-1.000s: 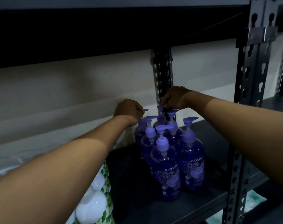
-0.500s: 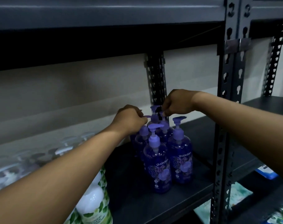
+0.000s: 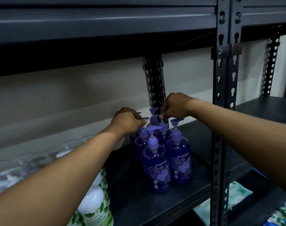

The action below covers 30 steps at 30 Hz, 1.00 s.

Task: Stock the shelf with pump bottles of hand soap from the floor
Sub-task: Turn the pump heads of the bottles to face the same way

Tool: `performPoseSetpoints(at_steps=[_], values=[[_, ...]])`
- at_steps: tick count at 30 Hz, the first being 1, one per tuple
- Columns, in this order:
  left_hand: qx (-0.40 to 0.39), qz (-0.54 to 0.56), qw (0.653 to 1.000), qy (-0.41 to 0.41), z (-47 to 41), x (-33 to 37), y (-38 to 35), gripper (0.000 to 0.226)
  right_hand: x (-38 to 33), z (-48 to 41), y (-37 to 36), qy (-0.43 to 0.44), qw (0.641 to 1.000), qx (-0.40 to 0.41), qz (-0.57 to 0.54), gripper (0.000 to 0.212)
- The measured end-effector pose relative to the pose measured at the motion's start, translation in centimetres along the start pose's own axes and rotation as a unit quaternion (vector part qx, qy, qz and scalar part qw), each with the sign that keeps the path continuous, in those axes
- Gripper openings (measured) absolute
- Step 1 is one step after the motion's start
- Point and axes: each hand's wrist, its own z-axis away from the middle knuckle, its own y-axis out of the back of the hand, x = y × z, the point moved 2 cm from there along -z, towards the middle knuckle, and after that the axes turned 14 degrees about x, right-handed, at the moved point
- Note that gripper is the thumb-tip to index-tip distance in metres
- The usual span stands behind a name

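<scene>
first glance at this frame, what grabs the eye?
A tight cluster of purple soap bottles stands mid-shelf on the dark metal shelf, near the back post. Both hands are on the pump tops at the rear of the cluster: left hand and right hand. White bottles with green leaf labels sit at lower left.

Shelf (image 3: 155, 204) bare near & right of purple bottles (image 3: 168, 160). Green-leaf bottles (image 3: 96, 207) block left. Upright post (image 3: 220, 111) bounds right.
</scene>
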Motion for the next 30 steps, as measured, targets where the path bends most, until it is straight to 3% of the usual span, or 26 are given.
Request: performPoseSetpoints(at_steps=[6, 9, 13, 15, 23, 30], values=[[-0.001, 0.009, 1.000, 0.005, -0.1, -0.3, -0.1, 0.027, -0.2, 0.2, 0.2, -0.010, 1.000, -0.002, 0.001, 0.032], [-0.005, 0.030, 0.999, 0.018, 0.5, 0.1, 0.3, 0.033, -0.1, 0.6, 1.0, -0.037, 0.998, -0.006, -0.054, 0.038], [0.069, 0.020, 0.997, 0.001, 1.9, 1.5, 2.0, 0.035, 0.5, 1.0, 3.6, -0.121, 0.978, 0.059, -0.161, 0.044], [0.093, 0.044, 0.995, -0.006, 2.6, 2.5, 2.7, 0.030, 0.7, 1.5, 4.4, -0.143, 0.970, 0.050, -0.189, 0.038], [-0.056, 0.055, 0.997, -0.015, 5.0, 3.4, 2.0, 0.015, -0.2, 3.6, 4.0, -0.068, 0.991, -0.095, -0.058, 0.026], [-0.024, 0.037, 0.998, -0.036, 5.7, 3.2, 1.4, 0.017, -0.2, 4.5, 3.7, -0.045, 0.994, -0.095, 0.002, 0.030]])
